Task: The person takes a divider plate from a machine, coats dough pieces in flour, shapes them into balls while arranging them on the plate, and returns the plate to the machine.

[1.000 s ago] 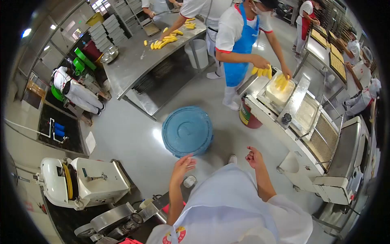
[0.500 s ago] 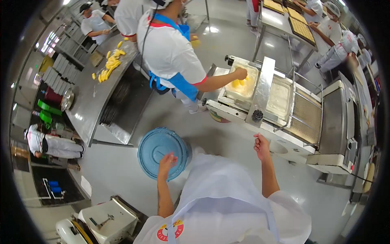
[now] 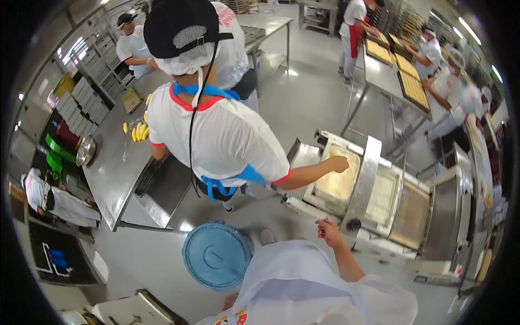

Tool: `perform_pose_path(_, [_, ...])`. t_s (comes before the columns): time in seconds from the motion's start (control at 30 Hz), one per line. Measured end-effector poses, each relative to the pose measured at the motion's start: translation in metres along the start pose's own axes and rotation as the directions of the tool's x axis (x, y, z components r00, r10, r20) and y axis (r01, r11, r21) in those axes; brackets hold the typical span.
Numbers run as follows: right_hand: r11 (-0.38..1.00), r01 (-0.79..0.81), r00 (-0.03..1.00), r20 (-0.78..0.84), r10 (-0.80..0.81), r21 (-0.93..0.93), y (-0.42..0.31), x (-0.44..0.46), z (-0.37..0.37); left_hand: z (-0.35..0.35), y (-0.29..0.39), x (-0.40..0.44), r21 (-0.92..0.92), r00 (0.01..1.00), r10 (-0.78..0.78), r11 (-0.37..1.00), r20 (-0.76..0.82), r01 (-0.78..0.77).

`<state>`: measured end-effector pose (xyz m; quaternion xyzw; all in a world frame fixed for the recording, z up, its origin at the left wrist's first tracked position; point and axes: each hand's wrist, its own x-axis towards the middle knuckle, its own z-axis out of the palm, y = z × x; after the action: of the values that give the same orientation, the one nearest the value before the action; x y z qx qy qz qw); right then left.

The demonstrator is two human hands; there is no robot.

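Note:
My right hand [image 3: 329, 233] is raised in front of the machine's near side, empty, with its fingers loosely bent and apart. Of my left hand [image 3: 230, 301], only a small patch of skin shows beside the apron; its fingers are hidden. The blue lidded bin [image 3: 214, 255] stands on the floor, ahead and to the left of my body. Ahead of my right hand is the machine [image 3: 367, 234], with a pan of pale liquid [image 3: 337, 176] in it. A co-worker's closed hand [image 3: 338, 164] is over that pan.
The co-worker in a blue apron [image 3: 216, 146] stands between the steel table [image 3: 108, 176] and the machine. Yellow pieces [image 3: 140, 131] and a metal bowl [image 3: 86, 150] lie on that table. Other people work around a table with trays [image 3: 374, 76] at the back right.
The view has shifted. The co-worker has turned from the machine toward the steel table, one arm still over the pan. My left hand has dropped from above the bin to the apron's edge.

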<state>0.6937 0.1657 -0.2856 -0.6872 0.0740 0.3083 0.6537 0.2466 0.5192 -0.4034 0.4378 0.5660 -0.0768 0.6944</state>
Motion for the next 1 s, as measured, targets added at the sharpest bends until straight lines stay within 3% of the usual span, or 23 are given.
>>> perform_pose_path(0.03, [0.993, 0.029, 1.0, -0.006, -0.03, -0.114, -0.003, 0.016, -0.006, -0.001, 0.003, 0.005, -0.034, 0.999, 0.044, 0.998, -0.016, -0.045])
perform_pose_path(0.13, [0.98, -0.103, 0.994, -0.007, 0.106, 0.169, -0.066, 0.013, 0.005, 0.008, 0.029, 0.03, -0.043, 0.984, 0.175, 0.983, -0.031, -0.176])
perform_pose_path(0.2, [0.979, -0.092, 0.996, 0.021, 0.09, 0.18, -0.077, 0.029, 0.003, 0.029, 0.075, 0.058, 0.006, 0.967, 0.254, 0.967, -0.003, -0.254])
perform_pose_path(0.27, [0.992, -0.059, 0.998, 0.044, 0.054, 0.113, -0.07, 0.054, -0.011, 0.049, 0.123, 0.073, 0.041, 0.881, 0.468, 0.881, 0.065, -0.471])
perform_pose_path(0.33, [1.0, 0.002, 0.996, 0.089, 0.0, -0.031, -0.059, 0.087, -0.024, 0.072, 0.158, 0.073, 0.057, 0.726, 0.678, 0.725, 0.116, -0.686])
perform_pose_path(0.43, [0.998, -0.066, 0.997, 0.039, 0.065, 0.018, -0.147, 0.052, 0.006, 0.1, 0.178, 0.027, 0.055, 0.853, 0.52, 0.851, 0.037, -0.522])
perform_pose_path(0.5, [0.902, 0.341, 0.938, 0.167, -0.305, -0.267, -0.089, 0.109, -0.033, 0.11, 0.188, -0.021, -0.067, 0.963, 0.269, 0.961, 0.017, -0.267])
perform_pose_path(0.53, [0.918, 0.344, 0.935, 0.165, -0.315, -0.198, -0.088, 0.115, -0.035, 0.104, 0.167, -0.032, -0.073, 0.975, 0.219, 0.973, -0.022, -0.221])
perform_pose_path(0.6, [0.973, 0.224, 0.963, 0.165, -0.212, -0.063, -0.085, 0.116, -0.033, 0.101, 0.126, -0.039, -0.086, 0.991, 0.118, 0.989, -0.068, -0.123])
perform_pose_path(0.67, [0.999, -0.007, 0.984, 0.176, -0.001, 0.047, -0.099, 0.124, -0.033, 0.09, 0.063, -0.041, -0.308, 0.989, 0.023, 0.949, -0.145, -0.067])
perform_pose_path(0.7, [1.0, 0.008, 0.982, 0.191, -0.009, 0.003, -0.104, 0.126, -0.033, 0.091, 0.038, -0.051, -0.406, 0.986, -0.038, 0.913, -0.165, -0.033])
perform_pose_path(0.77, [0.997, 0.027, 0.976, 0.216, -0.011, -0.07, -0.102, 0.123, -0.028, 0.098, 0.014, -0.084, -0.368, 0.93, -0.317, 0.9, -0.188, 0.233])
perform_pose_path(0.8, [0.987, -0.114, 0.976, 0.2, 0.09, 0.114, -0.102, 0.123, -0.022, 0.098, 0.007, -0.093, -0.353, 0.876, -0.438, 0.867, -0.204, 0.351])
perform_pose_path(0.9, [0.994, -0.055, 0.949, 0.304, 0.08, -0.091, -0.09, 0.142, -0.017, 0.103, -0.049, -0.097, -0.255, 0.934, -0.284, 0.94, -0.216, 0.227])
perform_pose_path(1.0, [0.982, -0.021, 0.933, 0.351, 0.086, -0.186, -0.089, 0.155, -0.004, 0.123, -0.06, -0.114, -0.4, 0.919, -0.288, 0.901, -0.27, 0.165])
